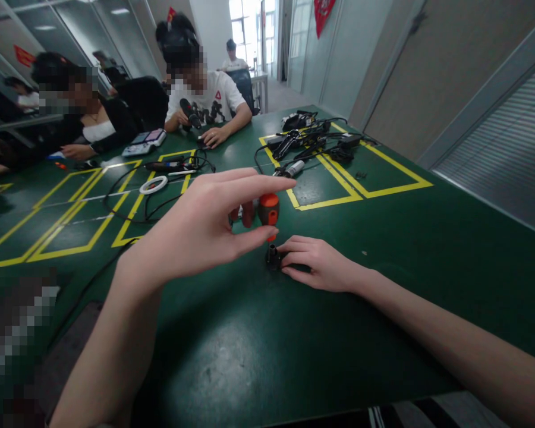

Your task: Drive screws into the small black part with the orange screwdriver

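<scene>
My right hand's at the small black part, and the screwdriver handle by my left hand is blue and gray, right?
Not quite: the head view shows the screwdriver handle by your left hand is orange and gray, not blue. Your right hand is indeed at the small black part.

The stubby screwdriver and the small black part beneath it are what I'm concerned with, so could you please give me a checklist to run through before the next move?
1. Stubby screwdriver upright above the small black part: ok, its handle stands roughly vertical.
2. Screwdriver tip seated: cannot tell, the tip is not visible.
3. Left hand has a firm grip on the handle: cannot tell; fingers and thumb curve around it, but contact is unclear.
4. Right hand at the black part: ok, fingertips are at its side.
5. Tangled cables apart from the black part: ok, they lie farther back on the green table.
</scene>
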